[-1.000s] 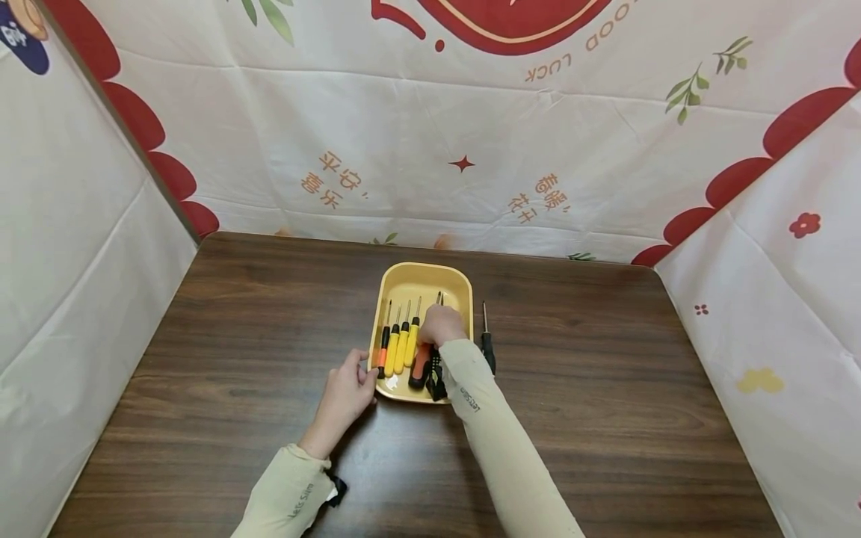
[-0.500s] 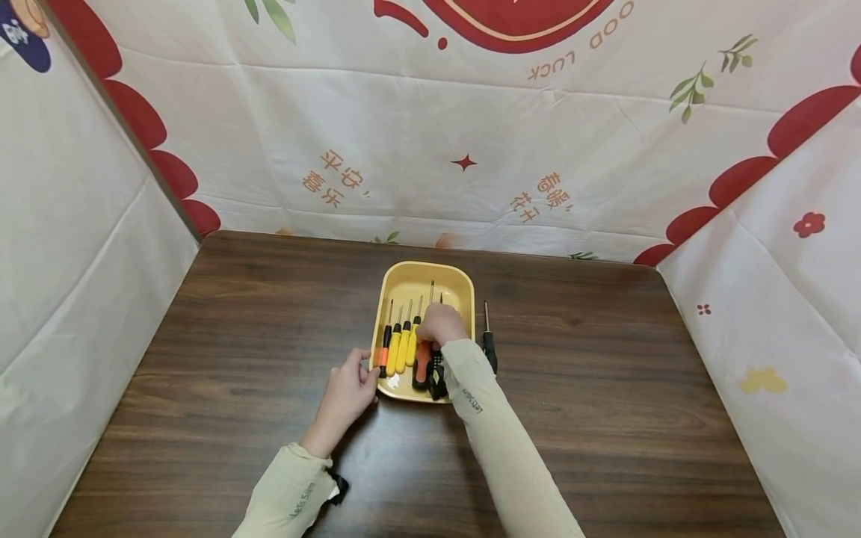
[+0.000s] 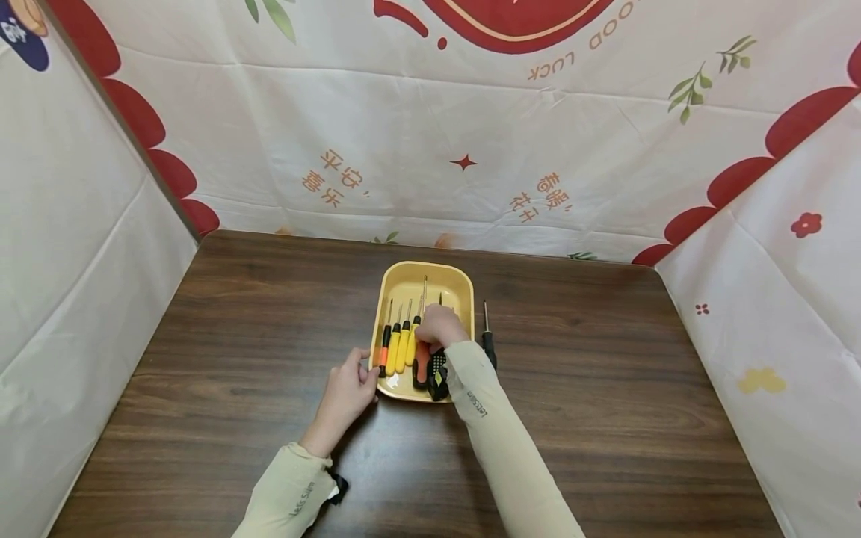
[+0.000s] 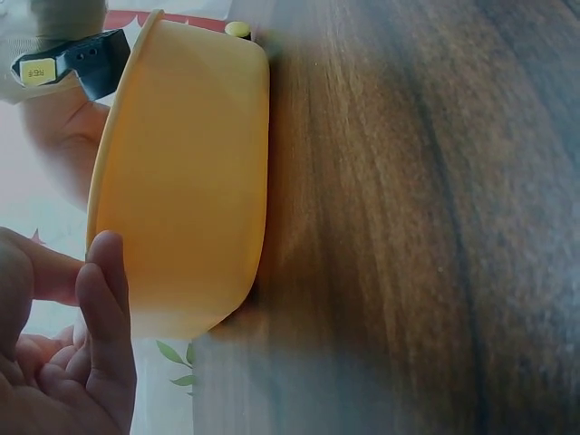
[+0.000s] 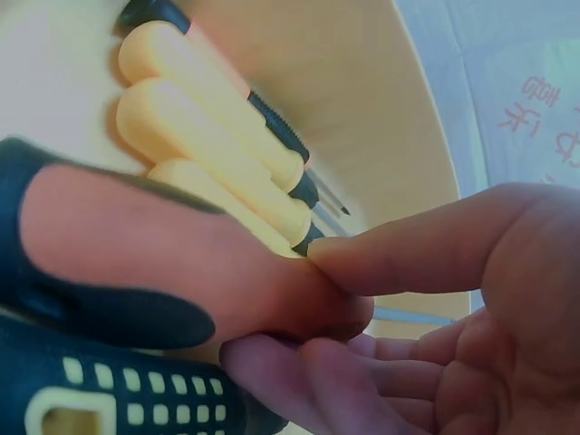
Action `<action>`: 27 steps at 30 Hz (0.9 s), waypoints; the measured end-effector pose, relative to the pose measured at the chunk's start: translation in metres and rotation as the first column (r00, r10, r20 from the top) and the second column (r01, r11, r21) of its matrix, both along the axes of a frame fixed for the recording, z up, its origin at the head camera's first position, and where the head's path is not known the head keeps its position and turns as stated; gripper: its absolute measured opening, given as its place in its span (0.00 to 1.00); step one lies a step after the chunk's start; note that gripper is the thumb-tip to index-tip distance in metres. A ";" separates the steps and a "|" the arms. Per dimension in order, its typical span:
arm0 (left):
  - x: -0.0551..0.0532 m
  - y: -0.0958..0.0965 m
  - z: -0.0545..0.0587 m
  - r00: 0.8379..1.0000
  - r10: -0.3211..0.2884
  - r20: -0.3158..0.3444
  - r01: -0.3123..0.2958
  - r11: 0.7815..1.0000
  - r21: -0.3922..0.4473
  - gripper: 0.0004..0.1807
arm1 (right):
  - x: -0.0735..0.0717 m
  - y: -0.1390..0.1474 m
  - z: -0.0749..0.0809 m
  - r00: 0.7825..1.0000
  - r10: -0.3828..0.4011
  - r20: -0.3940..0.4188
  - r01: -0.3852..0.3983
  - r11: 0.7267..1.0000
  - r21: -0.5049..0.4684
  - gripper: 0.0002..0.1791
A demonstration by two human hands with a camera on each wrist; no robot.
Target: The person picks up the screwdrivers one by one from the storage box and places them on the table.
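Observation:
My left hand [image 3: 346, 390] pinches the near left rim of a yellow plastic tray [image 4: 190, 172] between thumb and fingers. Inside the tray, my right hand [image 3: 442, 326] grips an orange and black screwdriver [image 5: 154, 254] near the front of its handle, thumb on one side and fingers on the other. Its shaft points toward the back wall of the tray. Several yellow-handled screwdrivers [image 3: 402, 351] lie side by side just left of it, beyond them a slim black and orange screwdriver [image 3: 385, 350]. On its right lies a black tool handle with pale square dots [image 5: 136, 390], partly hidden by my hand.
A black screwdriver [image 3: 488, 347] lies on the wooden table [image 3: 605, 388], just outside the right wall of the tray. Printed white cloth [image 3: 403, 112] hangs behind the table and along both sides.
My right hand has shifted the orange and black screwdriver a little left, toward the yellow-handled ones, and its tip reaches slightly farther back. My left hand stays at the rim.

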State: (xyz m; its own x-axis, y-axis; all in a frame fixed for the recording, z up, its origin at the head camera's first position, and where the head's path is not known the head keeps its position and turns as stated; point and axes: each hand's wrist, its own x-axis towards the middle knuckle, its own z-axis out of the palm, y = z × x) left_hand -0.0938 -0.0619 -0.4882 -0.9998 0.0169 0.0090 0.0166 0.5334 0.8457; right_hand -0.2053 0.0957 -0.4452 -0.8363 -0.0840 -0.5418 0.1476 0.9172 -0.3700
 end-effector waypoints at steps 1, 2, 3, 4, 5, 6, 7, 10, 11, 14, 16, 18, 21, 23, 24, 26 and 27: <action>0.000 0.000 0.000 1.000 0.000 -0.003 0.000 1.000 -0.002 0.18 | 0.000 0.000 0.000 1.000 0.009 -0.004 -0.009 1.000 0.001 0.11; 0.000 0.000 0.000 1.000 0.001 -0.005 -0.001 1.000 -0.004 0.18 | 0.000 0.000 0.000 1.000 0.019 -0.010 -0.019 1.000 0.002 0.11; 0.000 0.000 0.000 1.000 0.003 -0.007 -0.003 1.000 -0.006 0.18 | 0.000 0.000 0.001 1.000 0.024 -0.014 -0.024 1.000 0.003 0.11; 0.000 0.000 0.000 1.000 0.005 -0.005 -0.005 1.000 -0.007 0.18 | 0.000 0.001 0.001 1.000 0.025 -0.015 -0.025 1.000 -0.001 0.11; 0.000 0.000 0.000 1.000 0.008 -0.004 -0.008 1.000 -0.006 0.18 | 0.000 0.001 0.001 1.000 0.026 -0.018 -0.026 1.000 0.001 0.11; 0.000 0.000 -0.001 1.000 0.007 -0.009 -0.008 1.000 -0.011 0.17 | 0.000 0.001 0.001 1.000 0.020 -0.019 -0.020 1.000 -0.003 0.11; 0.000 0.000 -0.001 1.000 0.008 -0.011 -0.008 1.000 -0.012 0.17 | 0.000 0.001 0.001 1.000 0.013 -0.020 -0.013 1.000 -0.006 0.12; 0.000 0.001 -0.001 1.000 0.007 -0.009 -0.007 1.000 0.002 0.17 | 0.001 0.001 0.000 1.000 -0.007 -0.021 0.006 1.000 -0.019 0.13; 0.000 0.000 -0.001 1.000 0.007 -0.011 -0.007 1.000 0.003 0.17 | 0.001 0.001 0.000 1.000 -0.009 -0.025 0.008 1.000 -0.020 0.13; 0.000 0.001 -0.001 1.000 0.007 -0.012 -0.007 1.000 0.008 0.17 | 0.001 0.002 0.000 0.999 -0.011 -0.035 0.010 1.000 -0.024 0.13; 0.000 0.001 0.000 1.000 0.006 -0.011 -0.006 1.000 0.005 0.17 | 0.002 0.002 0.000 0.999 -0.009 -0.045 0.008 1.000 -0.023 0.13; 0.000 0.001 0.000 1.000 0.002 -0.005 -0.002 1.000 0.013 0.17 | 0.002 0.003 0.000 0.999 -0.007 -0.049 0.006 1.000 -0.027 0.13; 0.000 0.001 0.000 1.000 0.000 0.000 0.000 1.000 0.015 0.17 | 0.001 0.004 0.001 0.998 -0.005 -0.058 0.003 0.999 -0.033 0.13; 0.000 0.001 -0.001 1.000 0.003 0.001 -0.003 1.000 0.013 0.17 | 0.001 0.004 0.002 0.998 -0.004 -0.062 0.002 0.999 -0.038 0.12; 0.000 0.001 0.000 1.000 0.006 0.003 -0.006 1.000 0.014 0.17 | 0.000 0.005 0.002 0.998 -0.004 -0.066 0.002 0.999 -0.041 0.12; 0.000 0.000 0.000 1.000 0.011 0.007 -0.011 1.000 0.014 0.17 | 0.000 0.006 0.003 0.997 -0.004 -0.071 0.001 0.999 -0.045 0.10; 0.000 0.000 0.000 1.000 0.011 0.010 -0.011 1.000 0.016 0.17 | 0.000 0.006 0.003 0.997 -0.004 -0.073 0.000 0.999 -0.050 0.10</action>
